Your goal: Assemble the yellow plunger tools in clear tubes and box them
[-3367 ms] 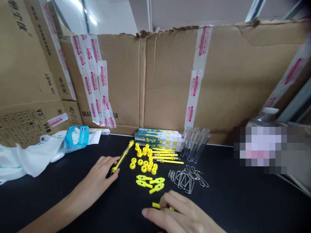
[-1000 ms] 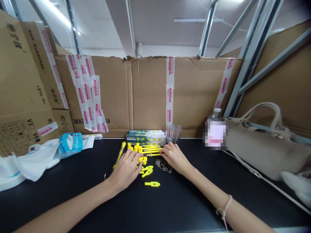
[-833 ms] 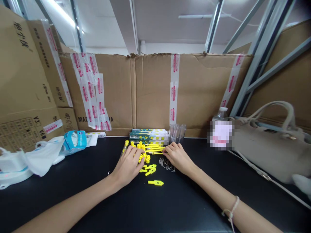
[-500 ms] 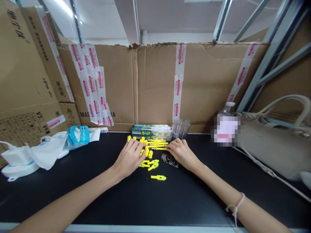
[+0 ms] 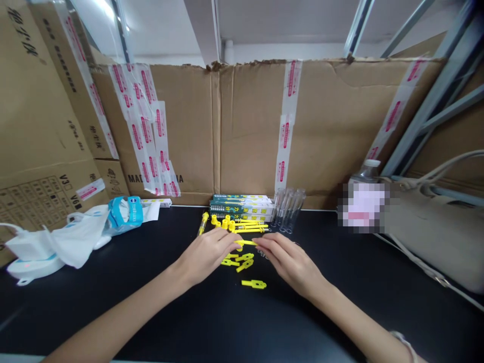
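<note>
Left hand (image 5: 209, 254) and right hand (image 5: 291, 259) pinched closed on rod (image 5: 248, 243) ends — uneven pull could bend it.

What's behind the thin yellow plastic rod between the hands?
Beyond the thin yellow plastic rod: similar yellow plastic rods, stacked green-and-white cardboard boxes, then a tall brown cardboard panel. Whatever lies directly behind the left hand and right hand is covered, so can't be seen.
</note>
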### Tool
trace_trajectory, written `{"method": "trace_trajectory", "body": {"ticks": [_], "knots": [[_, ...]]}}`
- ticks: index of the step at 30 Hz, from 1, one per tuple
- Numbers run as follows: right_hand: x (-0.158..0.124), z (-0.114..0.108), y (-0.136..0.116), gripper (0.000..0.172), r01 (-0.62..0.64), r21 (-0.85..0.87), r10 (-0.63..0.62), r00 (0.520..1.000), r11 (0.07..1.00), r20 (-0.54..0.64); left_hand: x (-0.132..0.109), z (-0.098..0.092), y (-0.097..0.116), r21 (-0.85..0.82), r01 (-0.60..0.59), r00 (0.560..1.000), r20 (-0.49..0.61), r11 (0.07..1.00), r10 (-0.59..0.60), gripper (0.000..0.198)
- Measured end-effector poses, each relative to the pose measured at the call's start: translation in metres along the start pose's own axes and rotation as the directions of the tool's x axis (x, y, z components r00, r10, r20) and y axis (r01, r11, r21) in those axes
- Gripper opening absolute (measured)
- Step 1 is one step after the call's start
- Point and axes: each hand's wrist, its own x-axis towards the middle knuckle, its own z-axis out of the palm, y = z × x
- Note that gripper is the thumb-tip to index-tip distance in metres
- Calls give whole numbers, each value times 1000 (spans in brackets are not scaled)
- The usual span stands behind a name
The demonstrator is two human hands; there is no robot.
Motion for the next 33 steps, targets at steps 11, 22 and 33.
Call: {"method": "trace_trajectory", "body": {"ticks": [11, 22, 33], "knots": [[33, 17, -15, 7, -105, 2, 103, 979, 994, 173, -14, -23, -41, -75, 350, 890, -286, 934, -356, 21], [51, 41, -10, 17, -83, -44, 93, 927, 996, 363, -22, 6, -52, -152, 316, 896, -275, 936, -348, 16], [48, 60, -9, 20, -225, 60, 193, 922, 972, 336, -21, 21, -36, -219, 153, 917, -332, 964, -221, 17]]}}
